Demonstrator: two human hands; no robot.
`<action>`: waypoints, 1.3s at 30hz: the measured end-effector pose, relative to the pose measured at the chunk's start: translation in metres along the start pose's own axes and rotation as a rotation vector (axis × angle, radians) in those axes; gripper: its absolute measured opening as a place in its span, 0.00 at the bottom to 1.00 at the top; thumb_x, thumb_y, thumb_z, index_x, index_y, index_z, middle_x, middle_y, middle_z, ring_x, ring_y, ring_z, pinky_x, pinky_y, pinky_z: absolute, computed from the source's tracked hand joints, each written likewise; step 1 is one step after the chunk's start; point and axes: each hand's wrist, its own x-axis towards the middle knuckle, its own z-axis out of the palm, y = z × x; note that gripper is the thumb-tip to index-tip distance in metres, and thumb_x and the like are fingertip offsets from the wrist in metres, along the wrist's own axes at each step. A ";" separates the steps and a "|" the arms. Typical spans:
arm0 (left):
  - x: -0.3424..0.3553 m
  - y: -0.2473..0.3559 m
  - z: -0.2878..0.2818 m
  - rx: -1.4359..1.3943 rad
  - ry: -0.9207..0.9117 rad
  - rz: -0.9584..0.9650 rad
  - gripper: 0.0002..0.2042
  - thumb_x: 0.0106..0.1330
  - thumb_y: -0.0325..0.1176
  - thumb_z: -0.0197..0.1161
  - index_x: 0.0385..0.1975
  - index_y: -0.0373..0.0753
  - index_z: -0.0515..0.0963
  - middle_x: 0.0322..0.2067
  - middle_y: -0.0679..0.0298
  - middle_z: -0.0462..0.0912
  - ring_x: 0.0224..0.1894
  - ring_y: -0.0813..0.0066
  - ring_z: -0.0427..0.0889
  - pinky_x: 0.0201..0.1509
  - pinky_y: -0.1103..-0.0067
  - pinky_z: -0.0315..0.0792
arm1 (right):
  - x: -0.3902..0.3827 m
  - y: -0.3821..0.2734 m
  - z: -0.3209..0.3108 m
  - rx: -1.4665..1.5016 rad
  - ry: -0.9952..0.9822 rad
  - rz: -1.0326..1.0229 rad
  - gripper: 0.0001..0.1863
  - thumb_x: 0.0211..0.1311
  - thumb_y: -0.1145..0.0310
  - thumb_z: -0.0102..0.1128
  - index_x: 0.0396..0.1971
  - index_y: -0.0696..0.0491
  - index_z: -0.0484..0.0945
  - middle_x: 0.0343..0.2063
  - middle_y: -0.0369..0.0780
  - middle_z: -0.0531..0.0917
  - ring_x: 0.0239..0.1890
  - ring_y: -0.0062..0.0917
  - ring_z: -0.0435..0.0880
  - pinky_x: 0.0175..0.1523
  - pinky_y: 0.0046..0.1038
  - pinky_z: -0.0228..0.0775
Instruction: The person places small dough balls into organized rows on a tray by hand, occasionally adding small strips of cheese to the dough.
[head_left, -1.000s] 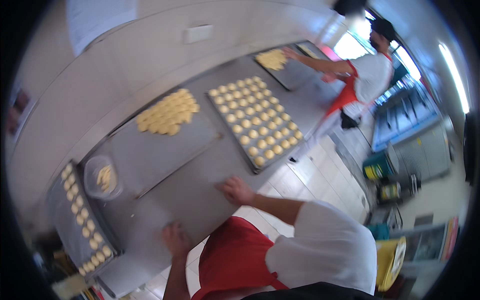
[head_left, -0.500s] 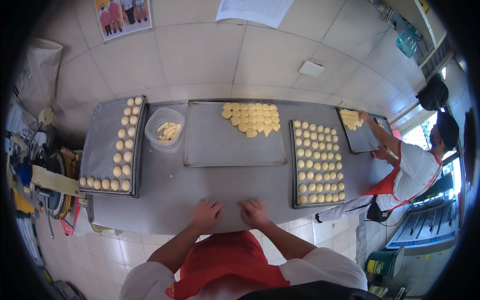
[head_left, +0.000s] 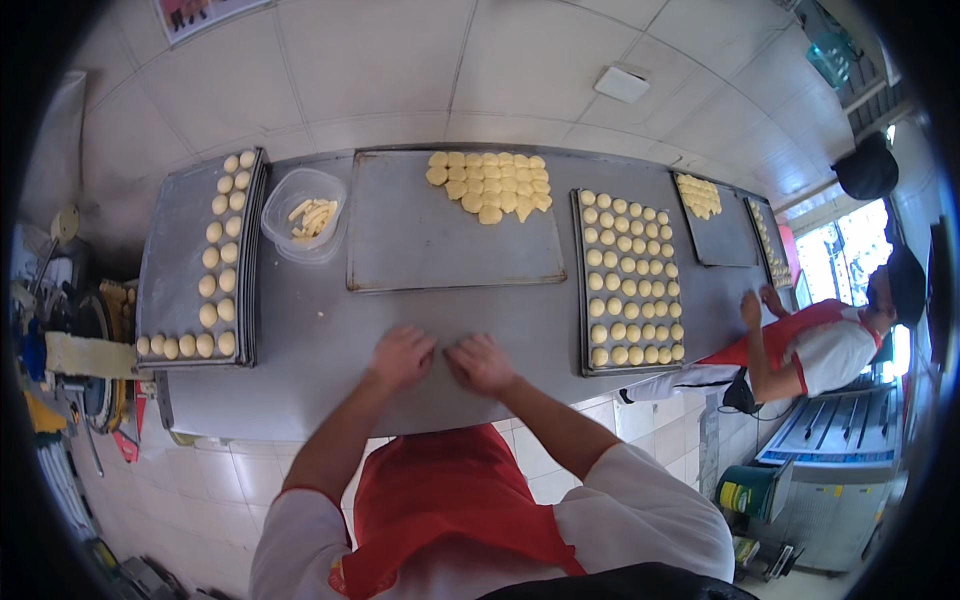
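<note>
My left hand [head_left: 403, 357] and my right hand [head_left: 480, 364] are low over the bare front part of the metal table, a small gap between them. Both have their fingers curled down, and whatever may be under them is hidden. Beyond them lies a flat metal tray [head_left: 440, 265] with a patch of pressed-together dough pieces [head_left: 492, 184] at its back right. To the left is a clear plastic tub [head_left: 275, 215] holding pale yellow strips [head_left: 312, 220]. A tray of round dough balls [head_left: 627, 285] in rows stands on the right.
A stack of trays [head_left: 180, 250] at the left carries dough balls along two edges. On the far right a co-worker [head_left: 835, 350] in a red apron stands by another dough tray [head_left: 718, 235] and a narrow tray [head_left: 768, 243]. The tiled wall [head_left: 380, 70] runs behind the table.
The view has shifted, so the table sits higher in it. My hands are slightly closer together. The co-worker's hands have come back from the dough tray toward the table's near edge.
</note>
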 end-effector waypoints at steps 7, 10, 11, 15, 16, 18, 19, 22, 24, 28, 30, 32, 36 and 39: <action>-0.030 -0.017 -0.035 -0.060 0.159 -0.154 0.15 0.67 0.40 0.71 0.50 0.43 0.85 0.43 0.59 0.87 0.47 0.56 0.87 0.56 0.62 0.81 | -0.035 0.019 -0.016 0.007 -0.089 0.178 0.17 0.61 0.71 0.70 0.51 0.50 0.86 0.44 0.44 0.86 0.51 0.42 0.84 0.56 0.46 0.77; -0.059 0.001 -0.070 0.018 0.219 -0.367 0.19 0.67 0.43 0.73 0.55 0.43 0.84 0.48 0.57 0.85 0.47 0.52 0.86 0.59 0.58 0.80 | -0.023 -0.026 -0.051 -0.119 -0.033 0.167 0.15 0.61 0.71 0.74 0.48 0.52 0.87 0.47 0.49 0.84 0.46 0.46 0.86 0.54 0.44 0.80; -0.069 0.005 -0.073 0.031 0.221 -0.465 0.21 0.67 0.45 0.73 0.56 0.43 0.84 0.50 0.56 0.85 0.47 0.51 0.86 0.60 0.57 0.80 | -0.027 -0.020 -0.051 -0.026 -0.114 0.222 0.16 0.62 0.71 0.74 0.49 0.52 0.87 0.47 0.48 0.83 0.47 0.45 0.86 0.53 0.44 0.80; -0.097 0.001 -0.101 -0.259 0.223 -0.787 0.24 0.66 0.43 0.78 0.59 0.42 0.82 0.50 0.58 0.84 0.46 0.62 0.86 0.54 0.64 0.82 | 0.008 -0.013 -0.050 0.319 -0.304 0.451 0.19 0.64 0.74 0.73 0.55 0.52 0.84 0.52 0.46 0.81 0.52 0.38 0.86 0.50 0.39 0.82; -0.096 -0.002 -0.138 -0.417 0.297 -0.870 0.24 0.66 0.42 0.79 0.58 0.42 0.82 0.49 0.60 0.84 0.46 0.66 0.86 0.52 0.67 0.82 | 0.043 -0.035 -0.062 0.387 -0.274 0.445 0.19 0.64 0.75 0.73 0.55 0.54 0.84 0.52 0.45 0.81 0.53 0.37 0.85 0.51 0.38 0.83; -0.110 -0.026 -0.202 -0.479 0.505 -0.849 0.22 0.66 0.37 0.80 0.57 0.40 0.82 0.45 0.64 0.85 0.44 0.75 0.85 0.48 0.74 0.81 | 0.106 -0.082 -0.065 0.572 -0.176 0.386 0.19 0.66 0.78 0.71 0.56 0.55 0.83 0.53 0.44 0.80 0.55 0.35 0.85 0.53 0.35 0.83; -0.123 -0.048 -0.232 -0.382 0.641 -0.743 0.21 0.65 0.34 0.81 0.56 0.40 0.82 0.43 0.66 0.85 0.42 0.80 0.84 0.46 0.78 0.81 | 0.139 -0.105 -0.057 0.681 -0.108 0.324 0.19 0.67 0.80 0.69 0.57 0.55 0.83 0.54 0.44 0.80 0.56 0.33 0.85 0.55 0.34 0.83; -0.136 -0.125 -0.331 -0.493 0.617 -0.856 0.22 0.66 0.35 0.81 0.58 0.39 0.83 0.43 0.67 0.86 0.39 0.79 0.85 0.47 0.78 0.80 | 0.240 -0.179 -0.021 0.706 -0.122 0.136 0.22 0.67 0.80 0.70 0.61 0.54 0.83 0.55 0.43 0.83 0.56 0.33 0.86 0.57 0.33 0.82; -0.150 -0.173 -0.381 -0.248 0.477 -0.854 0.21 0.64 0.36 0.81 0.55 0.40 0.85 0.41 0.66 0.87 0.40 0.75 0.86 0.48 0.76 0.81 | 0.306 -0.242 0.017 0.733 -0.168 0.031 0.23 0.67 0.77 0.71 0.62 0.53 0.83 0.53 0.44 0.85 0.55 0.34 0.87 0.57 0.33 0.82; -0.173 -0.272 -0.407 -0.018 0.214 -0.552 0.18 0.59 0.36 0.82 0.48 0.41 0.89 0.39 0.61 0.88 0.44 0.61 0.88 0.51 0.68 0.82 | 0.389 -0.320 0.117 0.611 -0.259 -0.052 0.23 0.66 0.70 0.71 0.60 0.51 0.83 0.51 0.46 0.87 0.53 0.42 0.88 0.56 0.39 0.82; -0.170 -0.305 -0.405 -0.034 0.071 -0.463 0.17 0.55 0.36 0.81 0.45 0.41 0.90 0.42 0.60 0.90 0.51 0.52 0.86 0.58 0.61 0.79 | 0.407 -0.327 0.153 0.458 -0.308 -0.108 0.23 0.65 0.70 0.71 0.59 0.51 0.83 0.51 0.46 0.86 0.53 0.44 0.87 0.56 0.42 0.82; -0.174 -0.326 -0.400 0.001 -0.034 -0.394 0.17 0.56 0.38 0.81 0.45 0.42 0.90 0.43 0.61 0.89 0.53 0.54 0.85 0.62 0.61 0.77 | 0.407 -0.325 0.176 0.316 -0.350 -0.126 0.22 0.64 0.72 0.70 0.59 0.52 0.82 0.50 0.46 0.85 0.52 0.46 0.87 0.56 0.44 0.82; -0.183 -0.349 -0.395 -0.094 -0.007 -0.311 0.17 0.57 0.41 0.79 0.45 0.42 0.90 0.44 0.62 0.88 0.55 0.54 0.84 0.64 0.60 0.75 | 0.407 -0.345 0.180 0.249 -0.388 -0.018 0.23 0.62 0.74 0.69 0.58 0.53 0.82 0.50 0.46 0.84 0.53 0.48 0.86 0.57 0.45 0.82; -0.168 -0.361 -0.405 -0.170 -0.261 -0.316 0.20 0.57 0.41 0.80 0.49 0.43 0.90 0.48 0.61 0.87 0.57 0.55 0.83 0.65 0.62 0.75 | 0.410 -0.349 0.181 0.238 -0.378 -0.009 0.22 0.61 0.75 0.70 0.57 0.54 0.83 0.51 0.46 0.84 0.53 0.49 0.86 0.57 0.45 0.82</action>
